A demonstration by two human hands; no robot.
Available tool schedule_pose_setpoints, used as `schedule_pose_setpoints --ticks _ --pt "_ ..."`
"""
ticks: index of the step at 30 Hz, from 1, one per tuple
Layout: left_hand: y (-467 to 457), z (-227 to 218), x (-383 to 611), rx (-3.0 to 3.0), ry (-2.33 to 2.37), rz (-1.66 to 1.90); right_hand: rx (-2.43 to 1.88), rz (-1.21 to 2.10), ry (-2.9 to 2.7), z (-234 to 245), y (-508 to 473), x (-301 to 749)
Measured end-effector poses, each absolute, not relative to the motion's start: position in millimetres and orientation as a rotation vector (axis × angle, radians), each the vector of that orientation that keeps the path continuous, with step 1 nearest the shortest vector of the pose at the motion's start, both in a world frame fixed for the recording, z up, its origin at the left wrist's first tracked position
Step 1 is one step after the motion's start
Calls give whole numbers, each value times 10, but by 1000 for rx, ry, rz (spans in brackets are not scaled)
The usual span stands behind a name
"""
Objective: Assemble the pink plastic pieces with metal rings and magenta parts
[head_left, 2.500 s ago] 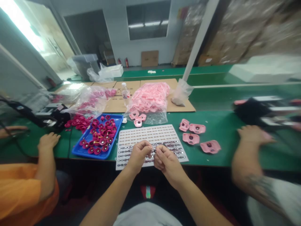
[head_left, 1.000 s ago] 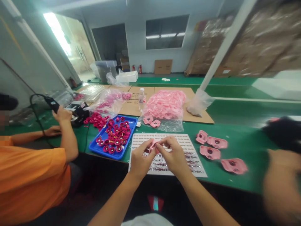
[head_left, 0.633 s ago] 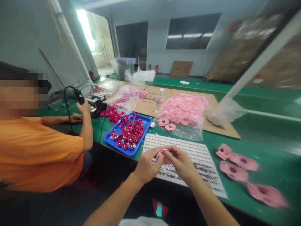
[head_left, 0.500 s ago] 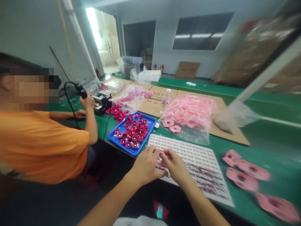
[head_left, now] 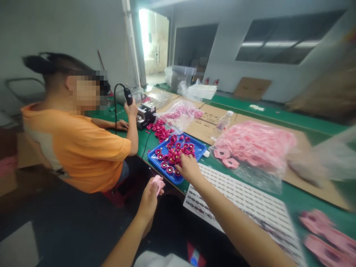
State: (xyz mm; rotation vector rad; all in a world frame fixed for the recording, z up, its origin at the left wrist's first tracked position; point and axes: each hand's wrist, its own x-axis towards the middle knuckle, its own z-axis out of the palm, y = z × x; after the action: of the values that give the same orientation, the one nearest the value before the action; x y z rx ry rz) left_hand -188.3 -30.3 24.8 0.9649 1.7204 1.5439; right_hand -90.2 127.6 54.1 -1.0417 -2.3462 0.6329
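Note:
My left hand is closed around a pink plastic part, held in front of the table edge. A thin dark pin or wire shows beside the part. My right hand reaches over the near right side of the blue tray. Its fingers are bent down among the magenta round cups, which have small light centres. Whether a cup is between those fingertips is hidden. Under my right forearm lies a white sheet with rows of small dark oval pieces.
A clear bag of pink parts lies behind the sheet, near a water bottle. More pink parts lie at the right. On the left, a co-worker in an orange shirt holds a black corded tool beside a small machine.
My hands have parted. The left moved left and down with the pink part; the right moved over to the cups in the tray. The view has swung left.

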Motion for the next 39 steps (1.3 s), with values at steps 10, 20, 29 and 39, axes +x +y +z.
schedule_pose_setpoints --ticks 10,20,29,39 --pt "-231 281 -1820 783 1427 1743 -997 844 -2241 751 1315 -798" --pt "4 561 -1300 819 910 1853 -811 1505 -1400 1159 460 -216" --pt "87 427 -936 925 839 1676 -837 1321 -1468 1014 329 267" --pt "49 529 -772 1048 919 1558 -804 1205 -1479 1057 336 484"
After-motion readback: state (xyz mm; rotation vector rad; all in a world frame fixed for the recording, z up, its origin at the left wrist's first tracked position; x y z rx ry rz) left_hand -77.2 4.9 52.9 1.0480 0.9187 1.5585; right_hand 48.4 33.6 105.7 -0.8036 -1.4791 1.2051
